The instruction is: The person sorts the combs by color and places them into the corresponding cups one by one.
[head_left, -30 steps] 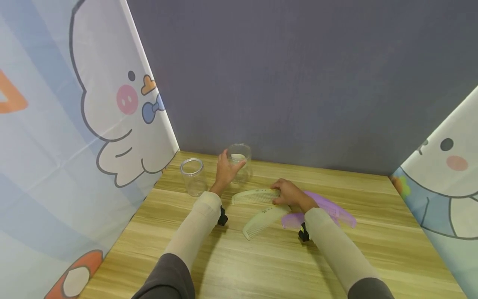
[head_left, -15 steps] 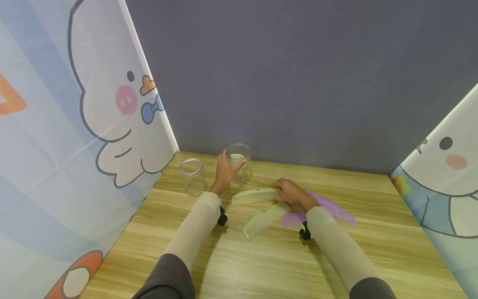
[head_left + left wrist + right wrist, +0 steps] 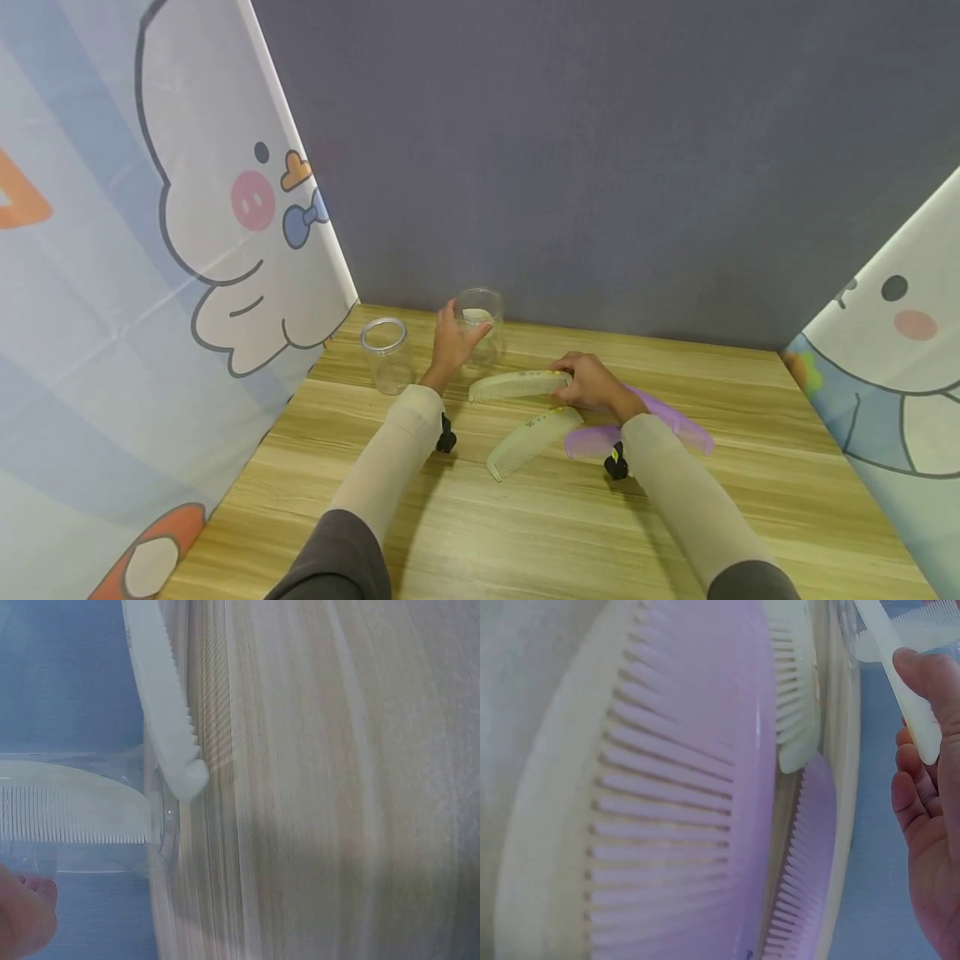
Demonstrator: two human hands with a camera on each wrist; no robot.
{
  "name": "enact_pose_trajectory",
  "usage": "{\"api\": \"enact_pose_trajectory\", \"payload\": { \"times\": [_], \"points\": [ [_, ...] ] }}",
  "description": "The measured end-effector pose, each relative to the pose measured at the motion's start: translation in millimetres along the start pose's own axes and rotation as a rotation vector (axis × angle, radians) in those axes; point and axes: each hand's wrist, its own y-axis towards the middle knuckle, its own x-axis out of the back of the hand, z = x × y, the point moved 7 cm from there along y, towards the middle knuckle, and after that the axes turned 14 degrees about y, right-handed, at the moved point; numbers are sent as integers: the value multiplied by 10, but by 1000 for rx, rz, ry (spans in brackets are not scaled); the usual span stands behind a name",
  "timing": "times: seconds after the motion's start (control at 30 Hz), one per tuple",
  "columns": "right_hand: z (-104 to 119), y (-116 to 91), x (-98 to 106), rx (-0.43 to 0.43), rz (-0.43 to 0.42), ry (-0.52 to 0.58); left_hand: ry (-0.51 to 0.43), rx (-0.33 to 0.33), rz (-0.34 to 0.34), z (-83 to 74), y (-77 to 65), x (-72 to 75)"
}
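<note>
2 hands at work: the right hand point(image 3: 596, 387) pinches a pale green, arched plastic comb point(image 3: 517, 385) near 1 end, seemingly leaving the toothed length free; the left hand point(image 3: 453, 337) curls round a clear cylindrical jar point(image 3: 487, 354), probably steadying it, a matching green comb point(image 3: 75, 806) inside. Outward: another pale comb point(image 3: 534, 442), 2 translucent purple combs point(image 3: 678, 423), an empty silver-rimmed jar point(image 3: 390, 367), wood-grained tabletop point(image 3: 487, 533).

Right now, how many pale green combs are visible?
3: one comb inside the clear jar the left hand grips, another comb in the right hand, and a third comb on the table. Others could be hidden.
</note>
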Motion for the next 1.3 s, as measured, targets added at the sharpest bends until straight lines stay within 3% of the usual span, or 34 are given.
{"api": "enact_pose_trajectory", "payload": {
  "times": [0.13, 0.27, 0.57, 0.87, 1.3],
  "points": [
    [10, -19, 87, 32, -28, -3, 4, 6, 9, 10, 7, -6],
    [-5, -45, 191, 9, -54, 2, 3, 11, 14, 11, 11, -9],
    [51, -104, 453, 14, -118, 7, -21, -17, -51, -27, -25, 48],
    [74, -140, 667, -9, -142, 15, -14, 22, 8, -3, -13, 14],
    [173, -130, 963, 15, -245, 16, -33, 17, 7, -14, -22, 26]
  ]
}}
